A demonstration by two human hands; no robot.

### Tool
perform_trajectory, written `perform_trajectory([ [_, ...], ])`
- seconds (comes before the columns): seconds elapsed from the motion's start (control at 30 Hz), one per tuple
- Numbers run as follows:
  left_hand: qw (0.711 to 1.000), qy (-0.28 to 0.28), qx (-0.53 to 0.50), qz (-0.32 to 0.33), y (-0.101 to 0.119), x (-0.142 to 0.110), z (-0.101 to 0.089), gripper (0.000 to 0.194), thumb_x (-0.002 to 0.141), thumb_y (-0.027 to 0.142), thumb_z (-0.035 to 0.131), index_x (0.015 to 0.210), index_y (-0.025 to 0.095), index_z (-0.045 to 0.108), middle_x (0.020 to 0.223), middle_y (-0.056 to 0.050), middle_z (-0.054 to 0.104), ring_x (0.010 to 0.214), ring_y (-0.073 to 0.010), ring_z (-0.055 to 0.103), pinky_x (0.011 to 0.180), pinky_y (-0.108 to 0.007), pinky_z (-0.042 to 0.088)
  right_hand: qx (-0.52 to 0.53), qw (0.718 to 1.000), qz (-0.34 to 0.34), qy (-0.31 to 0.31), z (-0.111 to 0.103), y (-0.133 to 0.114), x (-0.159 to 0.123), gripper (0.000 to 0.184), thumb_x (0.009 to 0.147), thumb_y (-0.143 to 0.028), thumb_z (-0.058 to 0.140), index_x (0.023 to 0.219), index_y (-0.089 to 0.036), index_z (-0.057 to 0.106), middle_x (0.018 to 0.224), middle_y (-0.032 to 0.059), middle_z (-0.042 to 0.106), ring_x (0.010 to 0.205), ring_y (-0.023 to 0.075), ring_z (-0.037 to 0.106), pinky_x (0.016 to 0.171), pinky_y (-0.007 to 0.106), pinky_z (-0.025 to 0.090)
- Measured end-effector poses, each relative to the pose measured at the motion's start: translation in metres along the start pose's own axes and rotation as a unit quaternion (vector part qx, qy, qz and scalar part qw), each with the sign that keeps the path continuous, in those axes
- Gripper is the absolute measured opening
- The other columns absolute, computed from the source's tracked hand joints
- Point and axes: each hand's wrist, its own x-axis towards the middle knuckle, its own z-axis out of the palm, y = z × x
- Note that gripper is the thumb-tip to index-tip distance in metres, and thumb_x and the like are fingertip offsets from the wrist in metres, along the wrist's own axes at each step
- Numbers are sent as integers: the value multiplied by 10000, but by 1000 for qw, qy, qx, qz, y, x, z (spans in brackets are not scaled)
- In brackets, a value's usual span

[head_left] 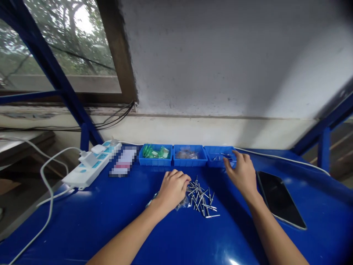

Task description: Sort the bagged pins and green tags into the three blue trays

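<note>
A loose pile of silvery blind rivets point(202, 200) lies on the blue tabletop. Beside its left edge is my left hand point(172, 191), with fingers curled and pressed together; whatever they hold is hidden. Partly under that hand lies a clear plastic bag point(184, 203). My right hand point(243, 173) reaches to the right-hand blue bin point(211, 162), thumb and fingers apart at its right end. A few thin metal pieces point(220, 156) show inside that bin. No object is visible between the right fingers.
A middle blue bin point(190, 162) holds small clear packets, and a left blue bin point(155, 162) holds green-and-white packets. A white power strip point(88, 167) with cables and a pixelated item point(124, 162) lie left. A dark tablet point(280, 198) lies right.
</note>
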Motion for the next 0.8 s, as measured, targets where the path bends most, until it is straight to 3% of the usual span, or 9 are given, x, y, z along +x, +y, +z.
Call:
perform_trajectory([
  [0.1, 999, 13, 29, -19, 0, 0, 1, 189, 889, 198, 463, 898, 238, 647, 896, -6, 679, 891, -204, 552, 762, -359, 364, 28, 996, -39, -76, 3, -6, -7, 265, 846, -353, 507, 1002, -159, 597, 899, 114, 601, 857, 263, 543, 747, 394, 437],
  [0.23, 997, 35, 51, -50, -5, 0, -3, 173, 879, 212, 474, 867, 231, 645, 877, -17, 679, 875, -217, 551, 756, -364, 360, 105, 952, -164, -236, 8, -52, -33, 122, 839, -273, 528, 830, -205, 629, 827, 76, 594, 823, 230, 518, 726, 359, 426],
  [0.3, 996, 38, 56, -59, -8, 0, -5, 170, 878, 220, 474, 863, 230, 644, 869, -22, 678, 879, -221, 550, 761, -362, 358, 116, 939, -176, -271, 13, -71, -47, 74, 800, -256, 578, 820, -211, 632, 846, 79, 578, 846, 236, 504, 720, 358, 420],
  [0.4, 996, 32, 53, -60, -10, -1, -7, 170, 881, 228, 468, 867, 231, 637, 877, -21, 678, 879, -221, 554, 760, -359, 357, 122, 939, -157, -281, 22, -80, -60, 26, 770, -204, 588, 770, -199, 613, 825, 85, 564, 839, 239, 490, 720, 361, 415],
  [0.53, 998, 27, 41, -50, -12, -2, -7, 169, 879, 228, 469, 840, 231, 633, 854, -13, 674, 858, -216, 557, 761, -357, 364, 141, 939, -145, -278, 28, -77, -64, 100, 792, -149, 538, 704, -187, 566, 793, 81, 562, 823, 226, 485, 722, 348, 414],
  [0.8, 997, 41, -61, 12, -9, -1, -8, 154, 897, 237, 455, 951, 214, 598, 874, -23, 656, 872, -195, 546, 764, -321, 428, 220, 932, -118, -262, 24, -77, -55, 193, 924, -229, 371, 836, -171, 532, 773, 63, 587, 741, 186, 549, 669, 297, 430],
])
